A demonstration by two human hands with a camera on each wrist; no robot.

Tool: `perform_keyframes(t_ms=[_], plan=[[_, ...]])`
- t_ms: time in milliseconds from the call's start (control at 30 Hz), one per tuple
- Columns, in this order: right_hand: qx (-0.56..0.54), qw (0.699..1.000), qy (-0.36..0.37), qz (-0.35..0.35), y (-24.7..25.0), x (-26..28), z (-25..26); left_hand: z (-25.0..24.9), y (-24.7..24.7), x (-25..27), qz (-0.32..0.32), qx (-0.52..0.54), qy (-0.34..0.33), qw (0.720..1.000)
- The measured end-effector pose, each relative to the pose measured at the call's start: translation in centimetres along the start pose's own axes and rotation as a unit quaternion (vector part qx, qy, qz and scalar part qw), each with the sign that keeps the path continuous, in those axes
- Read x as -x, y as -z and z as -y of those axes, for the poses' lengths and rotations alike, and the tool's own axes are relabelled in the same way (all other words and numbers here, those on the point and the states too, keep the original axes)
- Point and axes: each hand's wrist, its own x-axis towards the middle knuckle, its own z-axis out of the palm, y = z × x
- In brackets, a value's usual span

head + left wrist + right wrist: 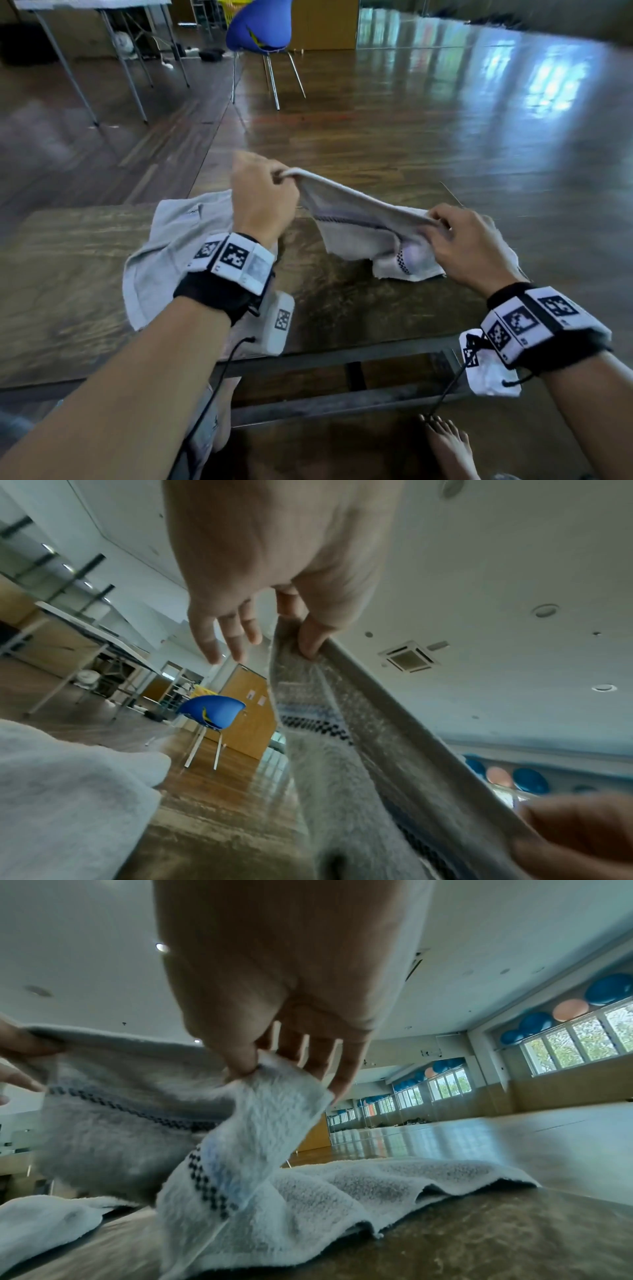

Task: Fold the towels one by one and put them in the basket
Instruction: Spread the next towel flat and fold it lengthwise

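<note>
A white towel with a dark checkered band (363, 222) hangs stretched between my two hands above the wooden table (342, 308). My left hand (263, 192) pinches one corner of it between thumb and forefinger (310, 639), with the other fingers loose. My right hand (462, 236) pinches the opposite corner (253, 1066). The towel's lower part (342, 1191) still lies crumpled on the table. A second, grey towel (171, 246) lies spread on the table under my left forearm. No basket is in view.
The table's front edge and metal frame (342, 359) run below my wrists. A blue chair (260, 27) stands on the shiny wood floor beyond the table, and folding tables (102, 41) stand at the back left. A bare foot (448, 442) shows under the table.
</note>
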Motion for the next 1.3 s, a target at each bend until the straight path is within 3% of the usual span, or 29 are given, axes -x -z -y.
perform_keyframes(t_ms=[67,167,300,367,467,533,600,667,700,767,900,1033,1067,1133,1200,1300], plan=[[-0.001,0.998,0.036,0.045,-0.1,0.1,0.1,0.4,1.0,-0.5,-0.032,0.027,0.021,0.999],[-0.002,0.998,0.048,0.052,-0.2,0.0,0.2,0.5,1.7,-0.4,-0.043,0.154,0.075,0.984],[-0.014,1.0,0.002,0.014,-0.1,-0.2,-0.6,0.5,1.7,0.2,-0.025,0.172,0.042,0.984],[-0.003,0.999,-0.032,0.029,-0.3,-0.1,-1.2,0.1,1.5,0.5,-0.005,0.214,0.031,0.976],[0.006,0.992,-0.053,0.116,-1.2,-0.2,-2.1,-0.1,1.1,0.7,0.105,0.239,0.055,0.964],[0.013,0.986,-0.04,0.161,-1.8,-0.1,-2.7,0.0,0.8,0.7,0.232,0.111,0.07,0.964],[0.026,0.976,-0.011,0.218,-2.7,0.3,-2.9,-0.4,0.7,1.2,0.385,-0.062,0.09,0.917],[0.054,0.959,0.029,0.275,-3.8,0.8,-2.7,-0.2,0.3,1.9,0.499,-0.084,0.12,0.854],[0.055,0.957,0.038,0.283,-4.1,0.8,-2.5,-0.1,0.2,2.2,0.527,-0.063,0.144,0.835],[0.012,0.954,0.031,0.297,-4.1,0.6,-2.4,0.5,-0.2,2.6,0.519,-0.025,0.161,0.839],[-0.095,0.94,0.038,0.325,-3.7,-0.3,-2.0,1.7,-1.5,2.2,0.444,-0.02,0.034,0.895],[-0.073,0.99,-0.024,0.12,-4.1,-1.0,-2.2,2.0,-4.2,4.2,0.483,-0.035,-0.037,0.874],[-0.045,0.993,-0.046,0.104,-4.2,-0.9,-2.2,2.0,-4.7,4.7,0.502,-0.054,-0.042,0.862],[0.031,0.982,-0.049,0.18,-4.7,-0.3,-1.8,2.0,-5.4,5.2,0.513,-0.077,-0.047,0.854],[0.09,0.963,0.015,0.253,-5.4,0.0,-1.0,1.8,-5.2,4.6,0.515,-0.063,-0.033,0.854],[-0.057,0.96,0.034,0.271,-5.1,-0.6,0.2,1.6,-4.5,3.6,0.527,-0.056,-0.025,0.847]])
